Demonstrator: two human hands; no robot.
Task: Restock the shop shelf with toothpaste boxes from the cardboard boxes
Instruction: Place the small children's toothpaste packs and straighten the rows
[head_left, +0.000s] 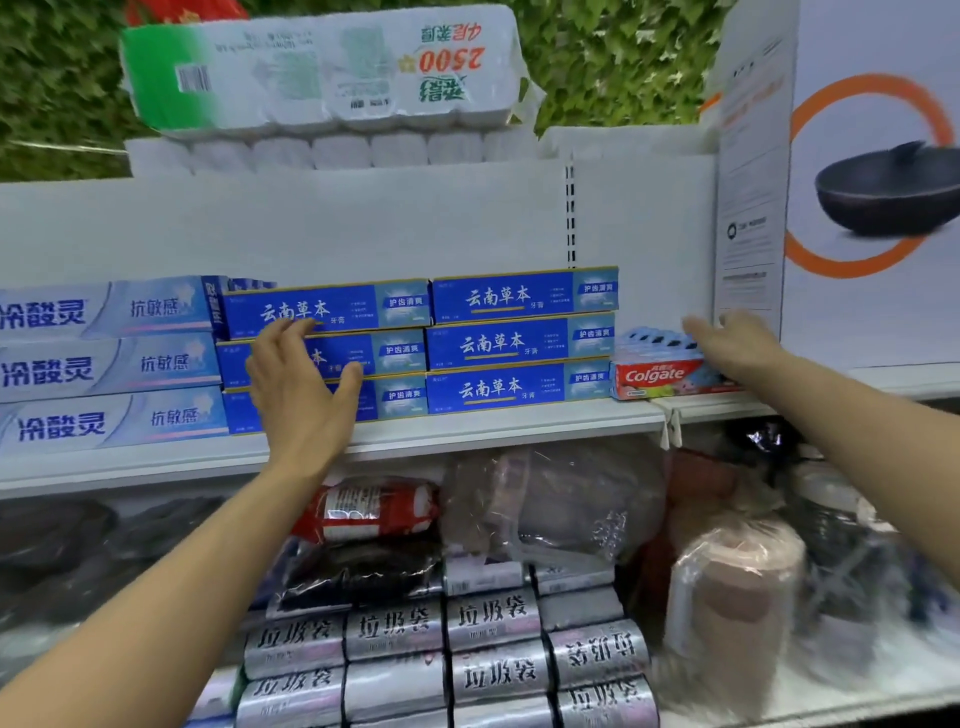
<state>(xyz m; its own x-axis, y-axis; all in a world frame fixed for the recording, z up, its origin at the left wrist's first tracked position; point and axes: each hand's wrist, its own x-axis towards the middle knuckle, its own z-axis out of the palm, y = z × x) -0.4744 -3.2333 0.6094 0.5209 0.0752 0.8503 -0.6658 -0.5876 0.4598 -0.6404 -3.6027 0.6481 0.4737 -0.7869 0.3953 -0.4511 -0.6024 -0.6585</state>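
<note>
In the head view, the blue toothpaste boxes (519, 343) stand three high in two columns along the front edge of the shelf (519, 422), with the Colgate boxes (657, 375) just beside them toward its right end. We judge them light, of stiff thin card, glossy enough to slide and easily dented at the corners, so best gripped across the long sides. Our left hand (301, 387) lies flat, fingers spread, on the left column's faces. Our right hand (735, 343), blurred, reaches straight-fingered over the Colgate boxes, gripping nothing.

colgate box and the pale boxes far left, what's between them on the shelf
In the head view: two stacks of blue toothpaste boxes, the left hand in front of one.
</note>
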